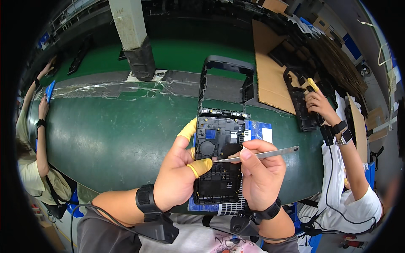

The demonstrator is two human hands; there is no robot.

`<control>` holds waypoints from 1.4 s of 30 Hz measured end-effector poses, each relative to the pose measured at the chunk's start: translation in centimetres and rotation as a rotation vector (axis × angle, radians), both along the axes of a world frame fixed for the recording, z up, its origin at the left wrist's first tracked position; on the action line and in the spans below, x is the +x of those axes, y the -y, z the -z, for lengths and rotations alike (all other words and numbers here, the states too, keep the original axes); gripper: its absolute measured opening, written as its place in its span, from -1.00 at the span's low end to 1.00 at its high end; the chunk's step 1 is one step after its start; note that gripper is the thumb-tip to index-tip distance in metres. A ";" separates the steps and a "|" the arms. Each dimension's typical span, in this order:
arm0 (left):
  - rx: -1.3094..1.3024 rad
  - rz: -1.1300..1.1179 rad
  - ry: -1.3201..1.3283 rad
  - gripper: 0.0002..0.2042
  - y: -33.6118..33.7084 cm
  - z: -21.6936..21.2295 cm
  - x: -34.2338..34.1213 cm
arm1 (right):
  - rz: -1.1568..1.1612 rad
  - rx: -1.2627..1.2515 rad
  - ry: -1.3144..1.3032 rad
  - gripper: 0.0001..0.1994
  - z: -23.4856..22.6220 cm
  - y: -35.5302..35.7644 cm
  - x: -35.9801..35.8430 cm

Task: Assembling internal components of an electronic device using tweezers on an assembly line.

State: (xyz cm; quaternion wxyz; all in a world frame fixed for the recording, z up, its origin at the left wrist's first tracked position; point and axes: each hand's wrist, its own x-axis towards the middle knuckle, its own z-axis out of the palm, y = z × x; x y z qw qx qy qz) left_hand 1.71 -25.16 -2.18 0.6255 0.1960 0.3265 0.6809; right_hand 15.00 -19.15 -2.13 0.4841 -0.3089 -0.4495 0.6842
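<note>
A black moulded plastic frame (219, 185), with ribs, clips and a round boss, stands in front of me, an open rectangular loop at its far end. My left hand (174, 179) is closed on its left edge, with yellow finger cots on the thumb and fingers. Metal tweezers (274, 152) are pinched in my right hand (263, 177). Their tip reaches left over the frame, close to my left thumb. Whether the tip grips anything is too small to tell. Under the frame lies a blue and white sheet (260, 130), partly hidden.
The green worktable (126, 135) carries a post (131, 33) with a dark wrapped base. Brown cardboard (270, 67) lies at the far right beside more black plastic parts. A co-worker's hand (319, 103) handles a black part at right; another person holds a blue object (49, 90) at left.
</note>
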 end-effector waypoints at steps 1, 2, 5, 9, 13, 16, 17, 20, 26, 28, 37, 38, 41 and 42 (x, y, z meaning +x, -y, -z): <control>0.020 -0.004 -0.113 -0.37 0.0 0.1 0.0 | 0.003 0.001 -0.001 -0.82 0.0 0.0 0.1; 0.021 0.000 -0.113 -0.37 -0.1 0.2 0.1 | 0.008 -0.038 -0.026 -0.82 -0.1 -0.1 0.4; 0.039 -0.027 -0.131 -0.32 -0.2 0.4 0.2 | 0.059 -0.066 -0.129 -0.82 -0.2 -0.3 1.7; 0.021 0.008 -0.027 -0.36 -1.8 0.4 -0.6 | 0.255 -0.072 -0.200 -0.82 -0.3 -0.5 6.6; 0.061 0.152 -0.026 -0.66 -7.4 -0.5 -3.4 | 0.450 -0.083 -0.154 -0.82 1.0 0.7 13.2; 0.091 0.149 -0.288 -0.65 -15.3 0.2 -7.0 | 0.585 -0.096 -0.098 -0.82 2.0 2.8 17.4; -0.047 -0.023 -0.401 -0.63 -18.0 -0.1 -8.2 | 0.588 -0.084 -0.114 -0.82 2.2 3.6 18.5; -0.488 -0.885 -1.567 -0.54 -24.7 1.2 -10.8 | 0.739 -0.109 -0.025 -0.84 3.3 6.0 21.7; -0.096 -0.120 -1.888 -0.54 -26.6 0.4 9.8 | 0.944 -0.171 -0.048 -0.85 3.8 9.3 25.1; -0.133 0.043 -1.750 -0.57 -26.8 0.5 12.8 | 0.896 -0.089 -0.048 -0.84 2.6 9.3 24.4; 0.058 -0.111 -1.210 -0.83 -26.6 1.1 6.6 | 0.726 -0.077 -0.054 -0.86 1.3 6.8 20.6; 0.056 -0.102 -0.974 -0.85 -25.2 0.9 5.1 | 0.687 -0.078 -0.034 -0.86 1.0 6.2 20.2; 0.047 -0.026 -0.519 -0.84 -17.7 -2.3 2.4 | 0.572 -0.037 -0.024 -0.86 0.1 3.8 17.8; 0.057 0.107 -0.452 -0.84 -15.6 -2.6 0.8 | 0.521 -0.023 -0.023 -0.85 -0.6 3.0 16.2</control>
